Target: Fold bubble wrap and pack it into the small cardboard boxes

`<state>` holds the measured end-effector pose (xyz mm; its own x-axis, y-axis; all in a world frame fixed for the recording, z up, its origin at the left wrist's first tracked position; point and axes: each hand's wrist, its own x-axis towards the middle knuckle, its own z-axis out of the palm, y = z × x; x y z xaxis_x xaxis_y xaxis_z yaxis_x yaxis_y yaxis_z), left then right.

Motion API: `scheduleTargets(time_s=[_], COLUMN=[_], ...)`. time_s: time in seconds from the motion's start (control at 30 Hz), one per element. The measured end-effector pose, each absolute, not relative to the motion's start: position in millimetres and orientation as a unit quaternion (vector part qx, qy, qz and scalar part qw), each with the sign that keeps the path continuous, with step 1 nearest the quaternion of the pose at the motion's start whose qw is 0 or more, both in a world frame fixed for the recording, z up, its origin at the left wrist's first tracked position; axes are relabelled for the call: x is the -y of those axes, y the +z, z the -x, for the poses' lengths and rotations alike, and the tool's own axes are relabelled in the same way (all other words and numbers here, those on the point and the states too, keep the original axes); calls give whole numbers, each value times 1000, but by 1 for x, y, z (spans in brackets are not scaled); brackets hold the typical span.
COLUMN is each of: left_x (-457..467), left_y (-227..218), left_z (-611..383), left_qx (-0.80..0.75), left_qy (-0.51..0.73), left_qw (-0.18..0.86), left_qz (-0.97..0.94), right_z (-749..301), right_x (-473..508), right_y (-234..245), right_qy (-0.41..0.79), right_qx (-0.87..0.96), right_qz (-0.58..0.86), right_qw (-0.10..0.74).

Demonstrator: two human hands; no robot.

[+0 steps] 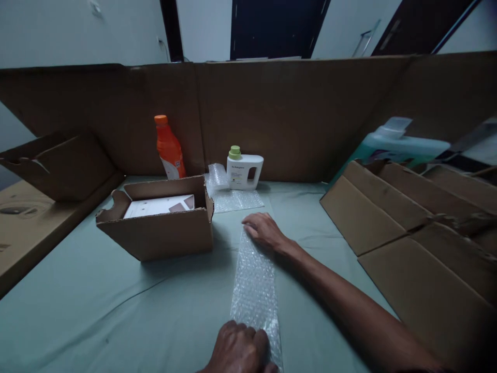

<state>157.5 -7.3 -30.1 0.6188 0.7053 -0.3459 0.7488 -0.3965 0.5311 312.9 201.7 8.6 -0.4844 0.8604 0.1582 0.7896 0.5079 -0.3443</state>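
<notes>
A strip of clear bubble wrap lies flat on the green cloth, stretching from its near end towards the bottles. At the far end my right hand is closed, its fingers bent over the wrap's edge. Close to me, my left hand rests on the near part of the strip with its fingers curled; their tips are hidden. Beyond my right hand, a white jug with a green cap stands on another piece of bubble wrap, partly rolled up beside it.
An open cardboard box holding a white box stands at left. Behind it leans an orange bottle. Several cardboard boxes line the right side, with a teal jug behind. A cardboard wall closes the back.
</notes>
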Motion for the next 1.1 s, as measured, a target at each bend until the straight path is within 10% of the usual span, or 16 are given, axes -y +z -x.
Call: scheduleTargets(time_s=[0.37, 0.67, 1.1], left_x=[6, 16, 24], left_y=[-28, -11, -10], left_z=[-153, -122, -101], left_qx=[-479, -472, -553], left_qy=[-2, 263, 315], left_qw=[348, 406, 417], left_qz=[-806, -737, -649], right_z=[-243, -348, -358], right_x=[-277, -120, -52], right_y=[20, 46, -1], right_qy=[32, 89, 70], right_qx=[859, 866, 883], right_qz=[492, 383, 401], right_qw=[135, 309, 234])
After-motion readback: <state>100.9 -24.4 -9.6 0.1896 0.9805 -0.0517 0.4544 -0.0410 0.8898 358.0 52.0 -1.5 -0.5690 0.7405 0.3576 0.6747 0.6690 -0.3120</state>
